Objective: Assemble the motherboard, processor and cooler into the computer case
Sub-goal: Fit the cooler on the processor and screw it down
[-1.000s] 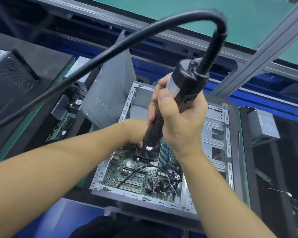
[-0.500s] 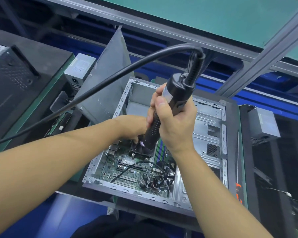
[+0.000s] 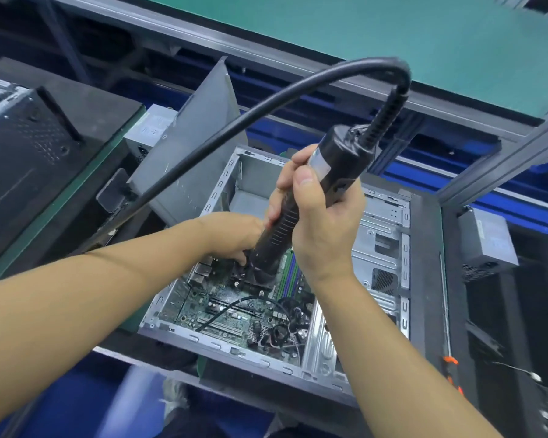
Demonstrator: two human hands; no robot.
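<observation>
An open grey computer case [image 3: 386,245] lies on its side with the green motherboard [image 3: 231,314] inside. My right hand [image 3: 323,222] grips a black electric screwdriver [image 3: 301,210], held upright with its tip down on the dark cooler [image 3: 250,279] near the board's upper part. My left hand [image 3: 234,232] reaches into the case beside the screwdriver's lower end, fingers curled down at the cooler; what they hold is hidden. A thick black cable [image 3: 234,121] arcs from the tool's top to the left.
The grey side panel [image 3: 196,159] leans against the case's left wall. Power supplies sit at the left [image 3: 149,131] and right [image 3: 484,241]. A black case [image 3: 19,147] stands far left. An orange-handled screwdriver [image 3: 450,368] lies right of the case. Aluminium rails cross overhead.
The view shifted, so the case sits lower and further left in frame. Both hands and the screwdriver stay at the cooler; the cable's arc now rises higher.
</observation>
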